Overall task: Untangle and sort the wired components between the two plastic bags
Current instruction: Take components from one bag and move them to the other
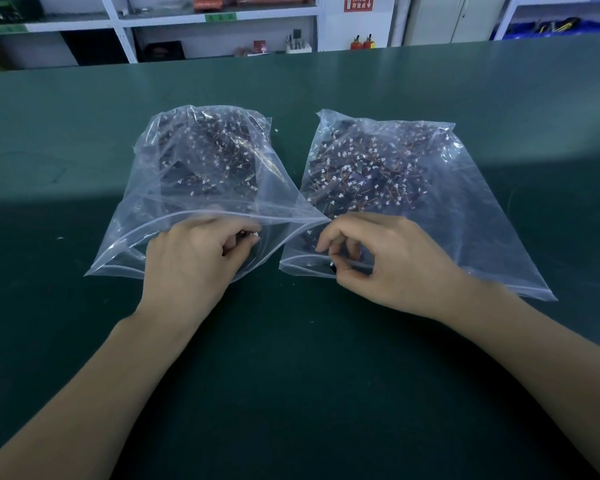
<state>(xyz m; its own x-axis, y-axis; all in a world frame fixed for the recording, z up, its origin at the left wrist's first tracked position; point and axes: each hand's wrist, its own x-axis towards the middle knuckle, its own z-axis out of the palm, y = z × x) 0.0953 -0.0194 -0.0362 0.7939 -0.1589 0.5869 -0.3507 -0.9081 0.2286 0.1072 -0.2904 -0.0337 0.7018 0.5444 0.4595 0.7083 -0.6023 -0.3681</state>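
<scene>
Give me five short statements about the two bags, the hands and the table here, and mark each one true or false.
1. Two clear zip bags, the left bag and the right bag, lie side by side on the green table. True.
2. Only the right bag holds wired components. False: both bags are full of dark parts with white connectors.
3. The left hand pinches a small component at the left bag's mouth. True.
4. The right hand lies flat on the table, away from the bags. False: its fingers are curled, pinching a small dark part at the right bag's mouth.
5. A loose heap of components lies on the table between the bags. False: none shows there.
</scene>
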